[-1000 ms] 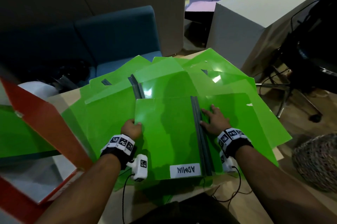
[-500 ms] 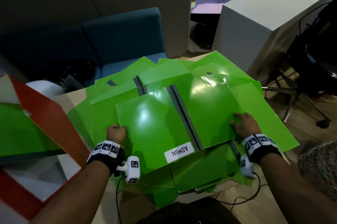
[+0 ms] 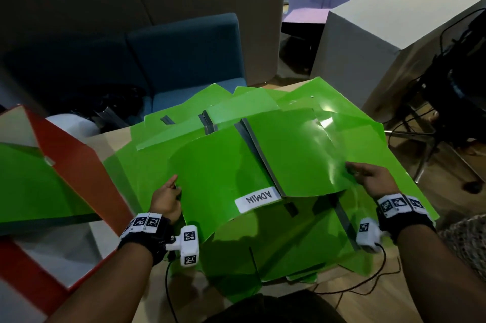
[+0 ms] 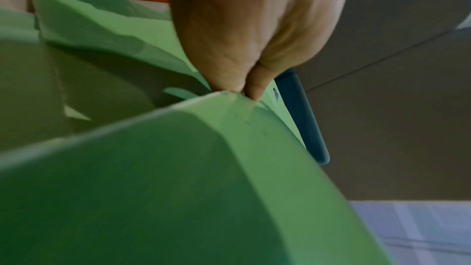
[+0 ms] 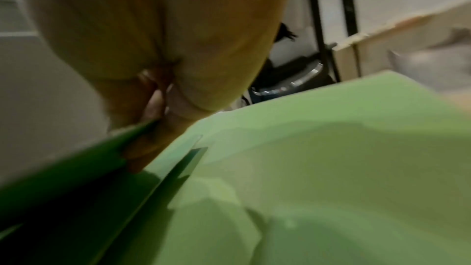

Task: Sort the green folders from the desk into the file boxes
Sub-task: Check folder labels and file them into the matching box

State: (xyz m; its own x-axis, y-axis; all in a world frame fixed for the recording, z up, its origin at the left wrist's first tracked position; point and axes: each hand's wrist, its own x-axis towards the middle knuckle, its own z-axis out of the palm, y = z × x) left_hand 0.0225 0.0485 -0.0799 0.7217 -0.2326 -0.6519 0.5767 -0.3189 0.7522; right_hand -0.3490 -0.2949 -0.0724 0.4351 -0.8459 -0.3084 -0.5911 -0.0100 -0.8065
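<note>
A green folder (image 3: 223,178) with a grey spine and a white "ADMIN" label (image 3: 257,199) is spread wide and lifted above a heap of green folders (image 3: 289,251) on the desk. My left hand (image 3: 168,195) pinches its left edge, which shows close up in the left wrist view at the pinched corner (image 4: 229,96). My right hand (image 3: 368,178) grips the right cover's edge (image 5: 102,144). An orange file box (image 3: 76,164) stands at the left with a green folder (image 3: 31,185) inside.
A blue chair (image 3: 184,59) stands behind the desk. A white cabinet (image 3: 381,33) is at the back right and a black office chair (image 3: 460,91) beside it. A woven basket (image 3: 468,238) sits at the right edge. Cables (image 3: 342,288) trail over the desk's near edge.
The ADMIN folder went from shut and flat to spread wide and lifted. My right hand swung its cover out to the right; my left hand moved left with the other edge.
</note>
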